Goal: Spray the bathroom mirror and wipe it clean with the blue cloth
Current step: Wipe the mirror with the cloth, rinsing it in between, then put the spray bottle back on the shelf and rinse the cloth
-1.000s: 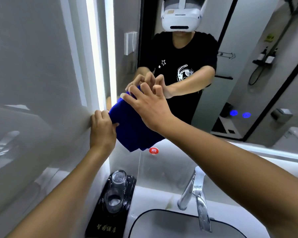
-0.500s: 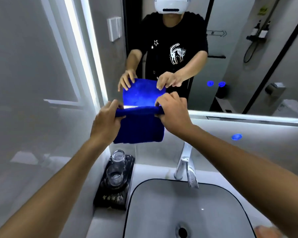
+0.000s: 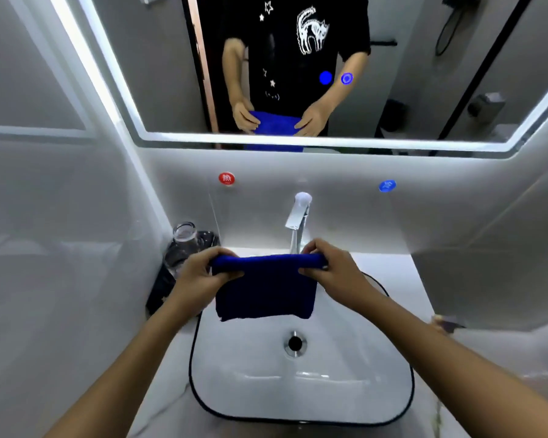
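Observation:
The blue cloth (image 3: 264,289) hangs folded over the white sink basin (image 3: 301,390), away from the glass. My left hand (image 3: 200,273) pinches its upper left corner and my right hand (image 3: 329,267) pinches its upper right corner, stretching the top edge level between them. The mirror (image 3: 408,74) with its lit border fills the top of the view and reflects a person's torso, both hands and the cloth. No spray bottle is in sight.
A chrome faucet (image 3: 298,216) stands behind the cloth. A black tray (image 3: 163,289) with a glass tumbler (image 3: 184,235) sits left of the basin. Red (image 3: 226,178) and blue (image 3: 387,185) round stickers mark the wall below the mirror. A small object (image 3: 445,322) lies right.
Both hands took the cloth off the mirror, folded it, and lowered it over the basin. The view tilted down from the mirror toward the sink.

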The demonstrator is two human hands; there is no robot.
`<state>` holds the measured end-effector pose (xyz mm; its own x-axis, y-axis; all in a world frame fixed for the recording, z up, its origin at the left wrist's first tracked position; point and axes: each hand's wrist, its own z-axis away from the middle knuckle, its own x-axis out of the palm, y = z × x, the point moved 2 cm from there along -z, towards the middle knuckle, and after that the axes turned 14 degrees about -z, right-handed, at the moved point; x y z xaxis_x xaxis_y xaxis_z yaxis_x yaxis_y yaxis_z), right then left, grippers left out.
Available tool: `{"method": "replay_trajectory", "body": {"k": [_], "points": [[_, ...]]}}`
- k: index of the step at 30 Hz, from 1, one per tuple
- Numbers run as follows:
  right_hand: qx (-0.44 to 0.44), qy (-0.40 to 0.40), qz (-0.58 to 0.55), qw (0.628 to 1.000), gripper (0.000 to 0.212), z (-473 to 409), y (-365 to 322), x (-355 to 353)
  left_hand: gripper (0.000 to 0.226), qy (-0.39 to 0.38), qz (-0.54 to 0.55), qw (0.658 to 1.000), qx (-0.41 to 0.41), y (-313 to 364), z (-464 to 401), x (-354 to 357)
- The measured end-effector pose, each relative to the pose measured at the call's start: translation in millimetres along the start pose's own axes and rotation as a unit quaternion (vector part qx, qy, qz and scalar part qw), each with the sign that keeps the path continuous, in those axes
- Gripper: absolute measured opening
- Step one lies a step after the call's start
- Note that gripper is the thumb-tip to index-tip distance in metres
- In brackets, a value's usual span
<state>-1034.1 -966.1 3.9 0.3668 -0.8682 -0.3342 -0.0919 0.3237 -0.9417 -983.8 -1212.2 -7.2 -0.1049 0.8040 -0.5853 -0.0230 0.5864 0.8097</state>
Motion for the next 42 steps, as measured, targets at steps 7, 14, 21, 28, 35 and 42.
{"method": "replay_trajectory", "body": {"k": [7,14,21,28,35,42], "points": [[0.088,-0.031,-0.046,0.995,0.015,34,63,-12,0.014,-0.07,0.044,0.993,-0.082,-18,29,56],[0.266,-0.057,-0.143,0.952,0.011,34,128,-8,0.006,-0.134,0.056,0.969,-0.201,-49,23,113],[0.337,-0.021,-0.142,0.93,0.012,4,187,2,0.006,-0.133,-0.009,0.953,-0.273,-85,-8,165],[0.317,-0.02,-0.059,0.946,0.035,-13,225,9,0.032,-0.113,-0.075,0.934,-0.33,-104,-24,205],[0.276,0.002,-0.077,0.958,0.039,1,216,-23,0.045,-0.036,-0.128,0.948,-0.289,-64,-5,225],[0.162,0.056,-0.095,0.981,0.033,25,174,-89,0.047,-0.047,-0.082,0.979,-0.179,17,21,274]]}}
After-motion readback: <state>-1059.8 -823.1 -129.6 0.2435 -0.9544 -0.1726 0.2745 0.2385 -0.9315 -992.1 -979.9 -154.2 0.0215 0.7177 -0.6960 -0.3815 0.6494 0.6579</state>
